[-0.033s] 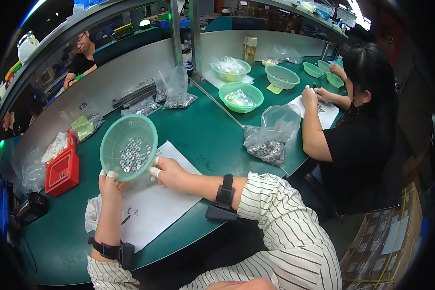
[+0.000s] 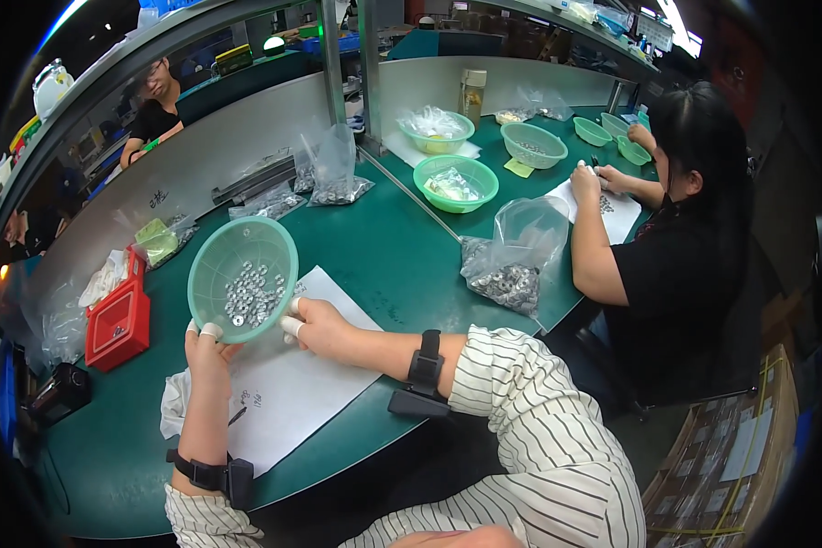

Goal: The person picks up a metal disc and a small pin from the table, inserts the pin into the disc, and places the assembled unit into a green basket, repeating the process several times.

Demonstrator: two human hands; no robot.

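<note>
A light green plastic basket point(image 2: 212, 245) is held up and tilted toward me above a white paper sheet point(image 2: 315, 365). Inside it lie many small round metal parts point(image 2: 251, 294), gathered toward its lower right. My left hand point(image 2: 210, 352) grips the basket's lower rim, white finger cots on its fingertips. At the lower right side, my right hand point(image 2: 315, 324), also in finger cots, is closed on the rim. Some fingers of both hands are hidden by the basket. A dark pen-like object point(image 2: 237, 416) lies on the sheet beside my left forearm, near some handwriting.
Left of the basket are a red bin point(image 2: 119, 331) and a white cloth point(image 2: 175, 402). A clear bag of metal parts point(image 2: 507, 274) lies to the right. Farther back stand more green baskets point(image 2: 457, 184). A co-worker point(image 2: 676, 219) sits at the right, hands over paper.
A small light at the far left edge has turned from green to orange. My hands and the basket have hardly moved.
</note>
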